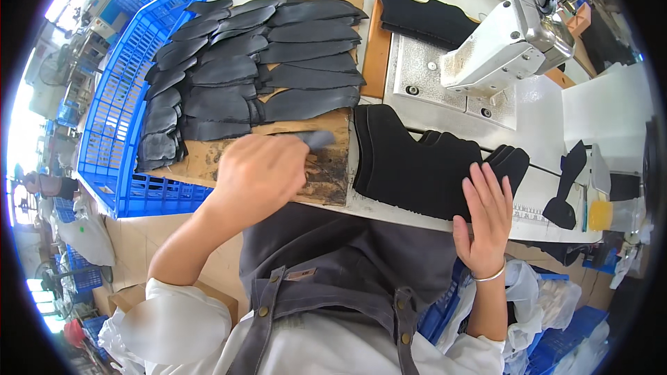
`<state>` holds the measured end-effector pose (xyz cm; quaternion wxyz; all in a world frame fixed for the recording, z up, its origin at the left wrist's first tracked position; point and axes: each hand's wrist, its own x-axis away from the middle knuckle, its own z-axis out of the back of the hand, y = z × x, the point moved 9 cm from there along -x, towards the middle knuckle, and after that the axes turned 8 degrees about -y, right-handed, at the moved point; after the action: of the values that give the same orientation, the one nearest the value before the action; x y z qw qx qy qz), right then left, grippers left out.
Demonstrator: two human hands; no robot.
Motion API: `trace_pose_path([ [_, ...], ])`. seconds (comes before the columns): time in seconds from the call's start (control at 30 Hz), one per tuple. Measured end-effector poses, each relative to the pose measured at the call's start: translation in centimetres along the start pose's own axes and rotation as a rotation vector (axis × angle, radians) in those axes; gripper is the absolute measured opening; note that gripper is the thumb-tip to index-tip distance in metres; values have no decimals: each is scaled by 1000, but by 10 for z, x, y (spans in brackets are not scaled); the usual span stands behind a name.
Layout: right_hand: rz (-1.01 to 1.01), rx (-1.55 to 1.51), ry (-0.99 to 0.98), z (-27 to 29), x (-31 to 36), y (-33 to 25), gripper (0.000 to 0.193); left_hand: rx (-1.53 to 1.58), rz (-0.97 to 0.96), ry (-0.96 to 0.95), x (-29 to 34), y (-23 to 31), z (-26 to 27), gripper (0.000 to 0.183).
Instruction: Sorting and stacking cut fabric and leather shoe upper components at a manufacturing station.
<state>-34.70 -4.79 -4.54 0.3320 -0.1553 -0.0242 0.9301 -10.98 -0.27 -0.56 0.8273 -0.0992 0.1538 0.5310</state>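
Observation:
My left hand (264, 170) is curled over the stained cardboard sheet (332, 184). From beneath its fingers sticks out a small dark grey leather-like piece (318, 140), slightly blurred. Beyond this hand, overlapping rows of black leather-like pieces (222, 104) cover the cardboard. To the right lies a stack of black boot-shaped cut pieces (417, 167) at the table's front edge. Flat on the stack's right part rests my right hand (486, 215), its fingers stretched out and slightly apart. A metal bracelet circles that wrist.
A white sewing machine (497, 48) stands behind the stack, with more black cut pieces (427, 17) beside it. Blue plastic crates (114, 132) flank the table on the left. One narrow black piece (566, 187) and a yellow-capped container (608, 215) are at far right.

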Motion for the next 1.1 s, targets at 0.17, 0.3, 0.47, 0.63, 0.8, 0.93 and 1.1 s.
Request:
trace_pose_path([
  [0.17,138,-471,317,30,8,-38,57,1467,493,196,17,-22,-10,26],
  [0.3,-284,-1228,204,4,-12,-41,50,1923,550,177,-26,37,-29,27],
  [0.47,-604,-1440,-50,-7,-4,9,14,1458,550,-219,-52,39,-44,36],
  [0.63,-630,-1180,-288,-10,-5,41,15,1221,434,-373,-71,43,-72,14],
  [0.8,-642,-1049,-456,-13,-11,35,32,989,222,-277,-79,52,-69,22],
  [0.93,-655,-928,-494,-15,-8,43,35,940,224,-376,-86,53,-73,28],
  [1.1,-510,-673,-427,-6,-7,51,35,855,242,-386,-83,57,-72,29],
])
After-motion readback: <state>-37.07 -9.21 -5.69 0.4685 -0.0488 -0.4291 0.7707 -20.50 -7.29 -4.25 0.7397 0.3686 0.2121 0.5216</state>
